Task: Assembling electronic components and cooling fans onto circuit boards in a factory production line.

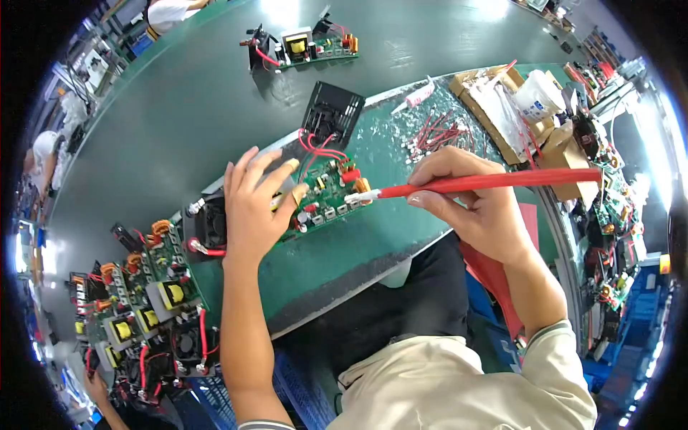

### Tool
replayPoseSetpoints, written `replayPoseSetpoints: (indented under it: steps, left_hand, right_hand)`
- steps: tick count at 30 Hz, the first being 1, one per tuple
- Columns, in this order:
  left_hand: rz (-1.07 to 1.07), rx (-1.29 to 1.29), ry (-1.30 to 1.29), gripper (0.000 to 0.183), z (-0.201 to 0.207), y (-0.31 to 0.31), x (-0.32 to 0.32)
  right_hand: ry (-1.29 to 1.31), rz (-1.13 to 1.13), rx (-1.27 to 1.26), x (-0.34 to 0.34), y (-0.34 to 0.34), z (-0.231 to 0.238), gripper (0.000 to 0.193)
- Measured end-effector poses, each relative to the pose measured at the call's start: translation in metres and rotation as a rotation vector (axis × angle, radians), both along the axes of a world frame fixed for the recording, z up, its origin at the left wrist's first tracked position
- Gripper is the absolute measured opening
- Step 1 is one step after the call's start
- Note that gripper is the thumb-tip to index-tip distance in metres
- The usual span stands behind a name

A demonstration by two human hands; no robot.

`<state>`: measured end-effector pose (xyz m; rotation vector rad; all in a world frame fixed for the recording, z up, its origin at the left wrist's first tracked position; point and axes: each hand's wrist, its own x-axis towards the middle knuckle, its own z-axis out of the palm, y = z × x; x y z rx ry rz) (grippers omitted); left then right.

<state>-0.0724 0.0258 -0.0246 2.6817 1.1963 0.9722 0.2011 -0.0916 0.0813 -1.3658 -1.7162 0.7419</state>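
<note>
A green circuit board (332, 188) lies in front of me on the work surface, with coils, capacitors and red wires on it. My left hand (251, 201) rests over its left part with the fingers spread, hiding what lies under the palm. My right hand (494, 222) grips a long red-handled tool (537, 180) between thumb and fingers. Its white-coated tip is at the right end of the board, among the components. Red wires run from the board to a black slotted panel (333, 113) behind it. A black fan housing (206, 222) sits left of my left hand.
Several similar boards with fans (168, 294) crowd the left side. Another assembly (308, 50) stands at the back. To the right are a heap of red wires (441, 136), a small white tube (416, 95), a cardboard box (487, 118) and a white tub (539, 95).
</note>
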Motion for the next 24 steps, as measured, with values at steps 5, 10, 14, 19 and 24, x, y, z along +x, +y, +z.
replayPoseSetpoints:
  steps: [5,10,14,19,24]
  left_hand:
    - [-0.051,-0.102,-0.155,0.038,-0.004,0.001,0.005]
    - [-0.053,-0.109,-0.188,0.04,-0.006,0.001,0.006]
    - [-0.051,-0.105,-0.189,0.039,-0.008,0.001,0.003]
    - [-0.05,-0.131,-0.234,0.043,-0.011,0.002,0.003]
    - [-0.073,-0.11,-0.259,0.046,-0.012,0.003,0.003]
  right_hand:
    - [-0.21,0.048,0.167,-0.014,-0.007,-0.01,0.014]
    - [-0.246,0.033,0.159,-0.027,-0.008,-0.027,0.014]
    - [-0.245,-0.022,0.247,-0.028,-0.003,-0.031,0.012]
    - [-0.21,0.039,0.223,-0.039,-0.006,-0.033,0.011]
    - [-0.217,0.011,0.321,-0.047,-0.004,-0.033,0.013]
